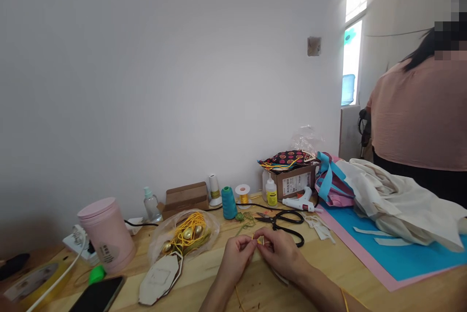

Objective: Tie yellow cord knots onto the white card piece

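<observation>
Head view, hands (236, 253) (280, 251) pinched, holding yellow cord (259, 241)

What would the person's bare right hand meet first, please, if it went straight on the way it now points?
Most likely the bare left hand, whose fingertips face the right hand with thin yellow cord between; exact depth is unclear.

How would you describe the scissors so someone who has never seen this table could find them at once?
Find the wooden table against the pale wall. Just on the near side of a yellow-labelled bottle lie the scissors. Their two large black loop handles set them apart from the white glue gun nearby.
</observation>
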A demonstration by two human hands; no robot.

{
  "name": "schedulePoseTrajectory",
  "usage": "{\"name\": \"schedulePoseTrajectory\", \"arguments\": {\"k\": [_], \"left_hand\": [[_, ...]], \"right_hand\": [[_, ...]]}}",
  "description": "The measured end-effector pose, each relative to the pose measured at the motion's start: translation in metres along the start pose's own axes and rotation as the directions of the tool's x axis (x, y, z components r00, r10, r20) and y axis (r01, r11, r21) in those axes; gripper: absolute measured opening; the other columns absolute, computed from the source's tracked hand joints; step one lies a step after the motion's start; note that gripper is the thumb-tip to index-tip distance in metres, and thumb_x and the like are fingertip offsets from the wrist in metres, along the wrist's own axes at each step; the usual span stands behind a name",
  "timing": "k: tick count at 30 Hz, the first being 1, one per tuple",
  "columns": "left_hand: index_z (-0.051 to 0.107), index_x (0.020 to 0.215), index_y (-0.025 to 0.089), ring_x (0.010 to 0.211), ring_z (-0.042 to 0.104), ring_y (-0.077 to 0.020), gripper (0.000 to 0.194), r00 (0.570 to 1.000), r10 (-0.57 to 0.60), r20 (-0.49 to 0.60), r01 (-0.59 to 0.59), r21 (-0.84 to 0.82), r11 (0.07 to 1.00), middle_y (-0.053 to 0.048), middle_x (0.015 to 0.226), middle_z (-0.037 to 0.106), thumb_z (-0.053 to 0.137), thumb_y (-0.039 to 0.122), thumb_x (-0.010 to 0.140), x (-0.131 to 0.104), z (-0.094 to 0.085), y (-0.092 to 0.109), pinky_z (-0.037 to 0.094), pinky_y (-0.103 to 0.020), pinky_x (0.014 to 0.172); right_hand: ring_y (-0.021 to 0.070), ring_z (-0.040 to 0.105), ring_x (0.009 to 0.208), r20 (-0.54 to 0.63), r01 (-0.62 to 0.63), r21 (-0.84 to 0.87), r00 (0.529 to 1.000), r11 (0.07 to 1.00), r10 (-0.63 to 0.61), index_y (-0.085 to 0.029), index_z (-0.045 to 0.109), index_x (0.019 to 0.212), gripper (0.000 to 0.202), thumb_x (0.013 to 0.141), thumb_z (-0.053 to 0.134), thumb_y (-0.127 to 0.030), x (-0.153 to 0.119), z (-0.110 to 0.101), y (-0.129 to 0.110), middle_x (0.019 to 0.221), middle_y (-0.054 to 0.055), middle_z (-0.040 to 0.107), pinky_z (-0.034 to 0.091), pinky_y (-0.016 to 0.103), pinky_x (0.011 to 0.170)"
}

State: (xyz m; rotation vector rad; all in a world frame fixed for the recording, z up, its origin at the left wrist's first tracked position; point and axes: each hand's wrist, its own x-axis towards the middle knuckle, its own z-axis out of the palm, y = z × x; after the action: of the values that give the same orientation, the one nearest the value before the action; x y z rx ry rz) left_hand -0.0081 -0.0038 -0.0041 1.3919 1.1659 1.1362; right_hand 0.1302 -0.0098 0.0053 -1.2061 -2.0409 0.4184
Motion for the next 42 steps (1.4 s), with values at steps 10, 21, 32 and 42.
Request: {"name": "schedulePoseTrajectory", "arguments": {"k": [10, 21, 32, 42], "left_hand": [[0.061, 0.059, 0.011, 0.031, 0.032, -0.0042, 0.029, 0.999, 0.035, 0.006, -0.035, 0.010, 0.999, 0.005, 0.041, 0.046, 0.058, 0.040, 0.058, 0.0006, -0.0001, -0.0019, 0.020, -0.017, 0.033], [0.061, 0.057, 0.010, 0.036, 0.036, -0.0057, 0.022, 0.998, 0.005, -0.062, -0.010, -0.071, 0.997, 0.003, 0.042, 0.051, 0.065, 0.031, 0.052, 0.0022, -0.0013, 0.0007, 0.026, -0.017, 0.037], [0.057, 0.053, 0.011, 0.035, 0.037, -0.0056, 0.018, 0.997, -0.018, -0.076, 0.007, -0.133, 0.991, 0.005, 0.040, 0.050, 0.067, 0.026, 0.048, 0.0022, -0.0023, 0.0011, 0.026, -0.017, 0.038], [0.053, 0.074, 0.014, 0.060, 0.053, -0.0118, 0.025, 0.993, 0.113, -0.045, -0.119, -0.170, 0.978, 0.001, 0.061, 0.058, 0.066, 0.020, 0.053, 0.0016, -0.0057, -0.0010, 0.038, -0.020, 0.056]], "right_hand": [[0.0103, 0.048, 0.065, -0.074, 0.055, -0.106, 0.995, 0.993, -0.063, -0.020, 0.054, 0.064, 0.007, 0.067, 0.051, -0.025, 0.0026, -0.0058, 0.0032, 0.069, -0.003, 0.054, 0.028, 0.019, 0.054], [0.0113, 0.047, 0.069, -0.092, 0.109, -0.115, 0.989, 0.987, -0.120, -0.020, 0.055, 0.064, 0.004, 0.066, 0.053, -0.019, 0.0029, -0.0055, 0.0026, 0.068, -0.002, 0.052, 0.030, 0.020, 0.057], [0.0111, 0.046, 0.069, -0.072, 0.122, -0.132, 0.989, 0.984, -0.132, -0.022, 0.057, 0.064, 0.004, 0.067, 0.054, -0.021, 0.0021, -0.0046, 0.0036, 0.068, -0.003, 0.052, 0.030, 0.020, 0.057], [0.0128, 0.048, 0.072, -0.051, 0.053, -0.105, 0.997, 0.993, -0.058, -0.023, 0.059, 0.069, 0.010, 0.069, 0.050, -0.026, 0.0031, -0.0031, 0.0043, 0.071, -0.001, 0.054, 0.032, 0.020, 0.060]]}}
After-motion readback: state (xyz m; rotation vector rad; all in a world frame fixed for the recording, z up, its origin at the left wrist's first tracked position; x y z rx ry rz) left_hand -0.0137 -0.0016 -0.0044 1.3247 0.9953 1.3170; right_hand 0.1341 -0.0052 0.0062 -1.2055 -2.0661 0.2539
